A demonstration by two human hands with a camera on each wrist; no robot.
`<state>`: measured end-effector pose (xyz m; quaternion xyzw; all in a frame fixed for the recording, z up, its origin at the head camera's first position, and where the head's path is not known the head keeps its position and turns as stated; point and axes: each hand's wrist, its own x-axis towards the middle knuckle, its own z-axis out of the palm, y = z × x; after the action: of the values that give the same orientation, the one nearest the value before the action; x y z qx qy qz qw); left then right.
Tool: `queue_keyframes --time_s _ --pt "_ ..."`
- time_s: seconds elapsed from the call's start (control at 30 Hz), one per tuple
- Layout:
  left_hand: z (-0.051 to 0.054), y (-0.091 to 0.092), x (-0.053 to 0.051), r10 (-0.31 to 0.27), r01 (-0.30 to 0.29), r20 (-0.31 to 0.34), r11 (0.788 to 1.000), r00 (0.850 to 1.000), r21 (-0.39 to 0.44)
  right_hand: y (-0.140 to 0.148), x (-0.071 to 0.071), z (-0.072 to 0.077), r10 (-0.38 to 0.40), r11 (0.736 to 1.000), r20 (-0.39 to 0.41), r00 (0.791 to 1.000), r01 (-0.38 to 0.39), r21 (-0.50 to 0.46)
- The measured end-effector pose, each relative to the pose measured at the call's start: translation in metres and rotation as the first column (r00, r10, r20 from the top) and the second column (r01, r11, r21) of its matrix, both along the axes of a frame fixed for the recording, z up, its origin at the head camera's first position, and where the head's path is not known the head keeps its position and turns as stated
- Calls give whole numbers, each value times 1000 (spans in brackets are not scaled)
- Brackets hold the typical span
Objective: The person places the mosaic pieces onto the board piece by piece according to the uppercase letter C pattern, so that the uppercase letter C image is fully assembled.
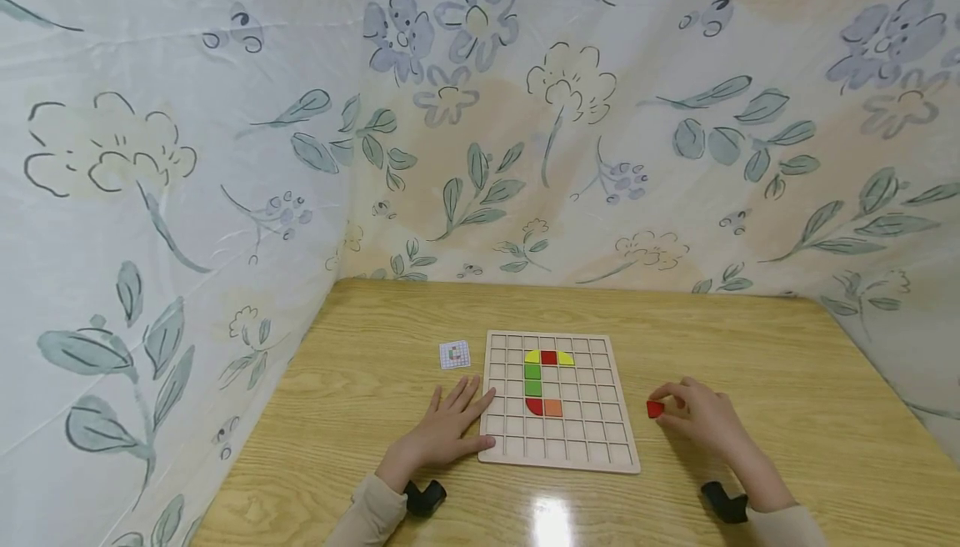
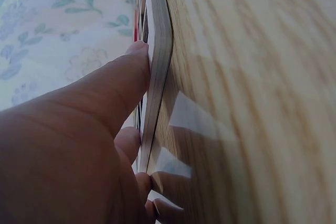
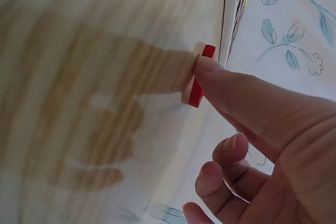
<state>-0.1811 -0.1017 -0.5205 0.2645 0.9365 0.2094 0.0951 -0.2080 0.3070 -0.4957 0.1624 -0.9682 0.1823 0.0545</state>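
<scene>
On the table lies a wooden grid board (image 1: 517,449) with several coloured tiles set in its squares: yellow rounded corners, a red square (image 1: 549,358), green squares (image 1: 532,372), a red rounded corner (image 1: 534,406) and an orange square (image 1: 553,408). Fingers spread, my left hand (image 1: 438,432) rests against the board's left edge, thumb and fingertip on its rim. To the right of the board, my right hand (image 1: 697,416) pinches a small red tile (image 1: 655,408) between thumb and finger. The right wrist view shows this red tile (image 3: 201,80) edge-on, close over the tabletop.
A small card (image 1: 454,354) printed with a coloured grid pattern lies left of the board's upper corner. Floral cloth (image 1: 480,155) hangs behind and beside the wooden table (image 1: 390,313). Black bands (image 1: 425,498) sit at both wrists.
</scene>
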Motion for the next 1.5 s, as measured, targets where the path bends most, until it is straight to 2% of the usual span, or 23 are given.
queue_keyframes --time_s 0.5,1.13,1.5 --pt "2 0 1 -1 1 -1 1000 1000 -1 0 -2 -4 20 1000 -16 1000 -20 -6" --pt "-3 0 2 4 -4 -18 1000 1000 -8 -5 0 -6 53 999 -51 997 -52 15" --pt "-2 0 3 0 0 -25 1000 1000 -11 -17 -1 -5 71 997 -107 992 -72 -7"
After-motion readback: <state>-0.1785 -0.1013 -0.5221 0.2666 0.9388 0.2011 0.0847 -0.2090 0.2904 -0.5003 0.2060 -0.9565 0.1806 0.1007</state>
